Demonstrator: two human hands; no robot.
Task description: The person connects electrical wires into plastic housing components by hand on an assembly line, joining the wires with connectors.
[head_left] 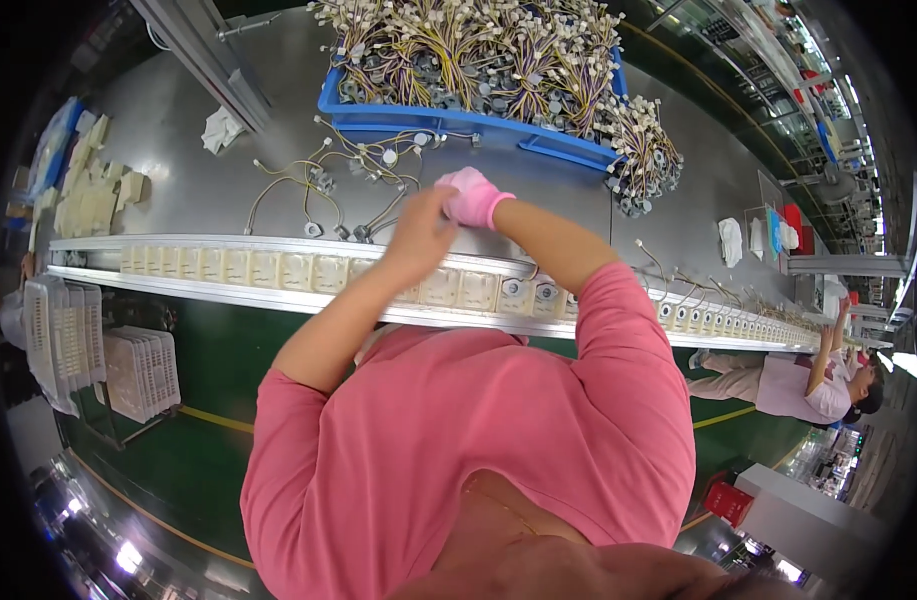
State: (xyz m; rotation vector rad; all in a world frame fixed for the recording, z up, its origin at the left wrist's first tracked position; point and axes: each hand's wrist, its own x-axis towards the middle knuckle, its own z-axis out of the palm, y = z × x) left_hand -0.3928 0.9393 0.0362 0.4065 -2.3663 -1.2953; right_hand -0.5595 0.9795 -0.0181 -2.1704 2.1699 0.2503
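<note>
My bare left hand [421,232] and my right hand [471,199], in a pink glove, meet above the grey metal table [548,195], just beyond the rail. Both sets of fingers look curled and closed against each other; whatever they hold is hidden between them. To their left lie several loose wire harnesses [318,180] with white connectors and small round grey metal parts. Below my hands runs a metal rail [198,285] with a row of clear cream-coloured square housings [263,268]. Round parts sit in the housings on the right, such as this filled housing [514,293].
A blue bin [458,122] heaped with wire harnesses [478,50] stands at the back, and a harness bundle [643,150] hangs over its right corner. Cream blocks [93,195] are stacked at far left, above white crates [138,370]. Another person [803,385] works farther right along the rail.
</note>
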